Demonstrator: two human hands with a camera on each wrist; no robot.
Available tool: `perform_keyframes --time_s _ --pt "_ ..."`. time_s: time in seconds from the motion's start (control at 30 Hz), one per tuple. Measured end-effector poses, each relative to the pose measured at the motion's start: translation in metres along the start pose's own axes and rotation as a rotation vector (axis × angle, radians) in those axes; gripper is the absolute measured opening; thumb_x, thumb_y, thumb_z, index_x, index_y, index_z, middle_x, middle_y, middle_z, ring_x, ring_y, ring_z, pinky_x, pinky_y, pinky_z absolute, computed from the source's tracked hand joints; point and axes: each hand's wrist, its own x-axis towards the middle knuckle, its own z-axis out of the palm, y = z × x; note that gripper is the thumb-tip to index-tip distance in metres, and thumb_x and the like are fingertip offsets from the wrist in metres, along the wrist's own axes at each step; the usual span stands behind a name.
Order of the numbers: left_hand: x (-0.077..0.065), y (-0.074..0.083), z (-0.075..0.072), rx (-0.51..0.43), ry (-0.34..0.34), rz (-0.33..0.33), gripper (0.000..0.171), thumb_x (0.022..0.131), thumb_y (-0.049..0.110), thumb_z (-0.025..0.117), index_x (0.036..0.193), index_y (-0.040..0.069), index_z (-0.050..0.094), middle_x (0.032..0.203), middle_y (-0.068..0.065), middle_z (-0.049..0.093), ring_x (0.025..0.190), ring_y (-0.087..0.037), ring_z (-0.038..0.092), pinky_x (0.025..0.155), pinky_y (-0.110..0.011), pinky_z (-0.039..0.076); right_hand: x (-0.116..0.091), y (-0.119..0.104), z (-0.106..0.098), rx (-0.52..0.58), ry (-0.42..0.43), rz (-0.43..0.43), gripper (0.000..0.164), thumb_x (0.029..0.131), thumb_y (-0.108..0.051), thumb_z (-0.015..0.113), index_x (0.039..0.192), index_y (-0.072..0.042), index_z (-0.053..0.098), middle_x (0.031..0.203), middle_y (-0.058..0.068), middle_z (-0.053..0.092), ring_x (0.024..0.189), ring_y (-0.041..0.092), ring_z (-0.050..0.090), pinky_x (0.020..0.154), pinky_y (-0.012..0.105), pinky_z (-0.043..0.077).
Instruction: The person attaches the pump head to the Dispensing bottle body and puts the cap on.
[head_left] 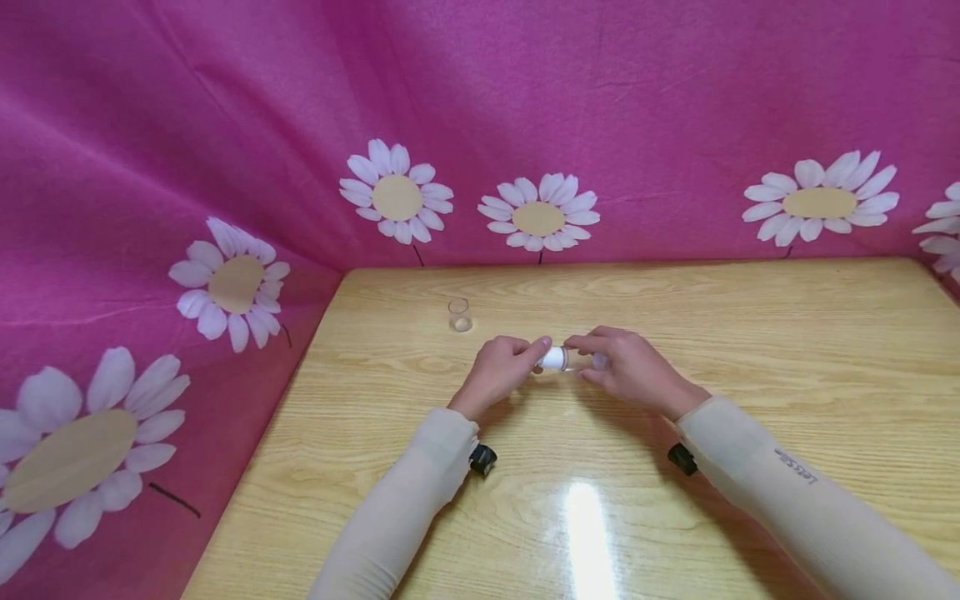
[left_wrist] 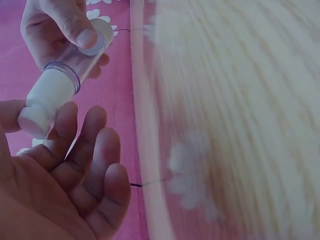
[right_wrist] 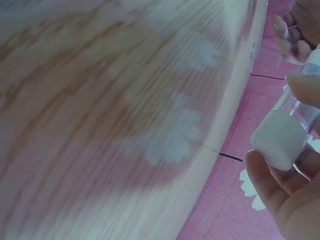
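Note:
Between my two hands, above the table, is a small pump bottle (head_left: 554, 358) with a white top and a clear body. My left hand (head_left: 501, 372) pinches the white pump head (left_wrist: 34, 122) between thumb and index finger; the other fingers are loosely bent. From the opposite end, my right hand (head_left: 628, 367) grips the clear body (left_wrist: 84, 62) near its white base (right_wrist: 280, 140). The bottle lies tilted, almost level. A small clear cap (head_left: 461, 317), shaped like a little cup, stands on the table beyond my left hand.
The light wood table (head_left: 405, 367) carries a bright glare patch near the front. Pink cloth (head_left: 645, 100) with white daisies hangs behind the table and along its left side. Black wrist cameras sit under both beige sleeves (head_left: 420, 475).

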Motion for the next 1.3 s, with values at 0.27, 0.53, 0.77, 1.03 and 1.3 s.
perform_keyframes --time_s 0.27,0.53,0.77,1.03,1.3 --pt "0.0008 0.0017 0.0002 0.015 0.003 0.004 0.055 0.097 0.057 0.051 0.085 0.01 0.075 0.09 -0.008 0.072 0.069 -0.016 0.052 0.058 -0.027 0.04 -0.0009 -0.0009 -0.0016 0.003 -0.008 0.013 0.04 0.085 -0.011 0.077 0.125 -0.011 0.068 0.105 0.011 0.07 0.08 0.016 0.065 0.069 0.031 0.054" --pt "-0.0007 0.002 0.0007 -0.008 -0.002 0.043 0.05 0.097 0.054 0.053 0.09 0.007 0.07 0.087 -0.011 0.068 0.066 -0.015 0.05 0.057 -0.027 0.039 0.0001 -0.0004 -0.0015 0.001 0.003 0.016 0.04 0.084 -0.011 0.078 0.123 -0.011 0.069 0.104 0.012 0.071 0.083 0.02 0.067 0.072 0.035 0.056" --pt "-0.0009 -0.0003 0.0029 -0.027 -0.019 0.077 0.044 0.097 0.051 0.055 0.094 0.009 0.066 0.092 -0.01 0.068 0.068 -0.015 0.054 0.058 -0.027 0.041 -0.0006 0.0005 -0.0015 0.007 0.011 0.024 0.039 0.084 -0.011 0.078 0.122 -0.012 0.069 0.106 0.012 0.072 0.082 0.019 0.065 0.072 0.035 0.056" --pt "-0.0017 0.0029 0.0012 0.04 -0.004 0.143 0.029 0.098 0.043 0.06 0.095 0.015 0.062 0.081 0.0 0.059 0.064 -0.013 0.051 0.057 -0.026 0.043 -0.0003 0.002 -0.0022 0.032 0.018 -0.007 0.041 0.084 -0.009 0.078 0.124 -0.012 0.069 0.107 0.013 0.073 0.086 0.021 0.069 0.072 0.034 0.056" --pt "-0.0029 0.0019 -0.0003 0.017 0.002 0.168 0.026 0.097 0.041 0.061 0.098 0.015 0.062 0.083 -0.001 0.06 0.064 -0.013 0.052 0.057 -0.025 0.044 0.002 0.0015 -0.0014 0.054 0.004 0.02 0.041 0.084 -0.01 0.078 0.124 -0.013 0.069 0.111 0.011 0.074 0.091 0.024 0.07 0.075 0.037 0.056"
